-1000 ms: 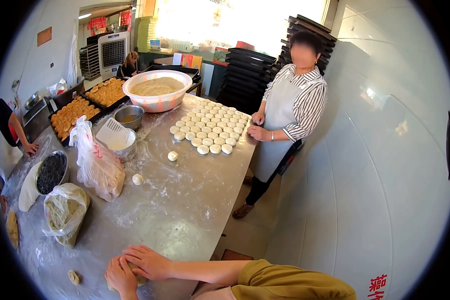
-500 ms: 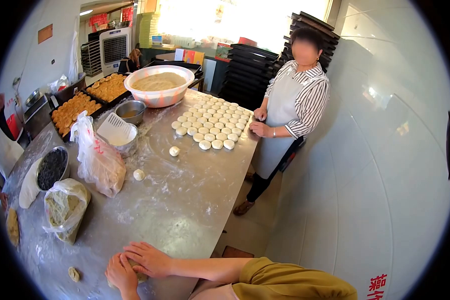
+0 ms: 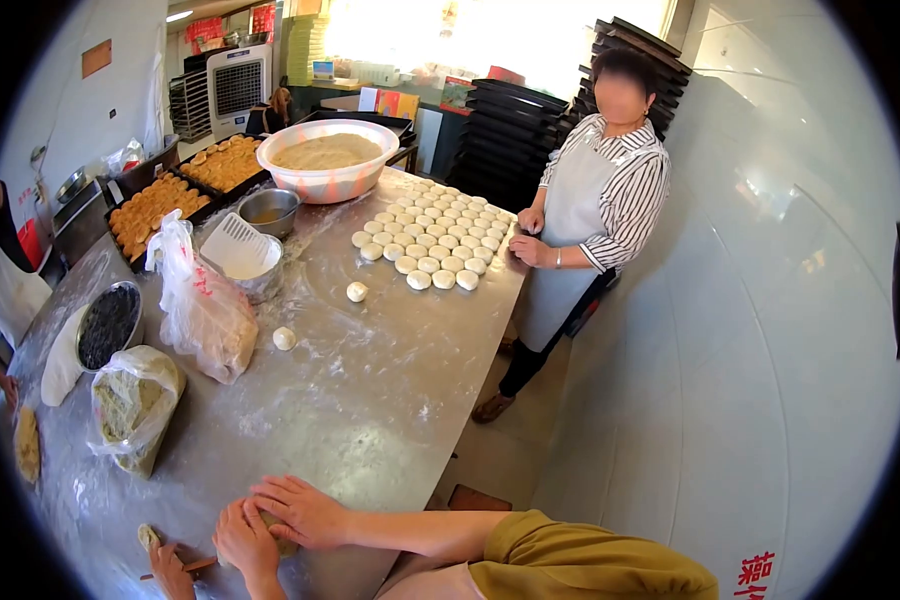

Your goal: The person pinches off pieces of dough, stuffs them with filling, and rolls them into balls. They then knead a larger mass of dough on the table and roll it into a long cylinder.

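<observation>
At the near edge of the floured steel table (image 3: 370, 400), my left hand (image 3: 242, 543) and my right hand (image 3: 305, 510) are cupped together over a small lump of dough (image 3: 284, 546). Only a sliver of it shows between the fingers. My right arm, in an olive sleeve, comes in from the lower right. Another person's hand (image 3: 170, 572) reaches in at the bottom left beside a thin stick (image 3: 192, 567) and a small dough piece (image 3: 147, 536).
Two tied plastic bags (image 3: 205, 320) (image 3: 135, 400) of filling, a dark-filled bowl (image 3: 107, 325), a scoop in a bowl (image 3: 240, 258), two loose dough balls (image 3: 284, 338) (image 3: 356, 291), rows of dough rounds (image 3: 435, 240), a large basin (image 3: 328, 158), trays of baked buns (image 3: 155, 205). A person in an apron (image 3: 580, 220) stands at the right.
Another person's hand with a thin stick has come into view at the bottom left. My two hands stay pressed on the dough, shifted only slightly.
</observation>
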### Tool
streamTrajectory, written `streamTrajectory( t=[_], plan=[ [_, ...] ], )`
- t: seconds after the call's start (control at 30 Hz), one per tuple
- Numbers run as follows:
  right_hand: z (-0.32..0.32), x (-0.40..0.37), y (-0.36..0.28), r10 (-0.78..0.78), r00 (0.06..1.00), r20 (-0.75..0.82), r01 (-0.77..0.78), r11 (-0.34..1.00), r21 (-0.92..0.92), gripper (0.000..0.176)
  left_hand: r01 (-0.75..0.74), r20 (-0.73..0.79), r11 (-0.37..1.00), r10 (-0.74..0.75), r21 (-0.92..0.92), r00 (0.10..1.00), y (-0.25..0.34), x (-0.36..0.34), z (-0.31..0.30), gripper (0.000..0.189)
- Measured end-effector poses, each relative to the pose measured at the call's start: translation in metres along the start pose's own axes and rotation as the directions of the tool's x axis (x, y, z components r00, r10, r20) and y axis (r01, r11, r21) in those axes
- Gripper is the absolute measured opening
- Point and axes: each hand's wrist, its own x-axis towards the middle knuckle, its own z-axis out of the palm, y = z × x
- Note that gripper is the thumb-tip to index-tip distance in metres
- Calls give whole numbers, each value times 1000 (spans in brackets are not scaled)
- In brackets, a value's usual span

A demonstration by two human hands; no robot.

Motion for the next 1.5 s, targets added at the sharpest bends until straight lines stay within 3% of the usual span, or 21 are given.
streamTrajectory(
  t=[0.6, 0.87, 0.97, 1.07, 1.17, 1.2, 1.27, 1.37, 1.4, 1.47, 1.5],
  plan=[
    [2, -4, -1, 5, 1000, -16, -5, 1000, 19, 53, -2, -10, 999, 2, 38, 1000, -3, -4, 3, 26],
    [-2, -20, -5, -78, 995, -61, 79, 997, 19, 52, -117, -157, 987, 133, 107, 979, 5, -26, 1, 29],
    [-16, -23, -13, -89, 992, -90, 99, 988, 114, 44, -120, -176, 984, 142, 131, 974, 6, -37, 0, 33],
    [-27, -23, -19, -17, 997, -69, 34, 966, 255, 33, -133, -208, 977, 166, 166, 964, 12, -51, -3, 37],
    [-38, -11, -28, 189, 979, 74, -202, 950, 237, 26, -136, -221, 970, 180, 200, 959, 15, -67, -6, 42],
    [-41, -4, -31, 189, 982, 19, -187, 950, 249, 25, -132, -220, 969, 178, 211, 959, 15, -72, -6, 44],
    [-42, 13, -38, 188, 978, -91, -157, 950, 271, 25, -115, -173, 978, 145, 173, 974, 11, -84, -5, 50],
    [-42, 37, -54, 50, 975, -215, 10, 963, 268, 26, -133, -131, 986, 145, 96, 981, 8, -94, -12, 53],
    [-44, 41, -58, 14, 975, -221, 35, 975, 218, 27, -141, -118, 988, 148, 69, 982, 8, -97, -15, 53],
    [-39, 44, -68, -62, 976, -210, 93, 985, 143, 29, -88, -222, 978, 45, -190, 974, 10, -103, -17, 53],
    [-30, 39, -66, -46, 996, -80, 51, 997, 61, 29, -60, -269, 951, -26, -305, 963, 9, -105, -18, 54]
  ],
)
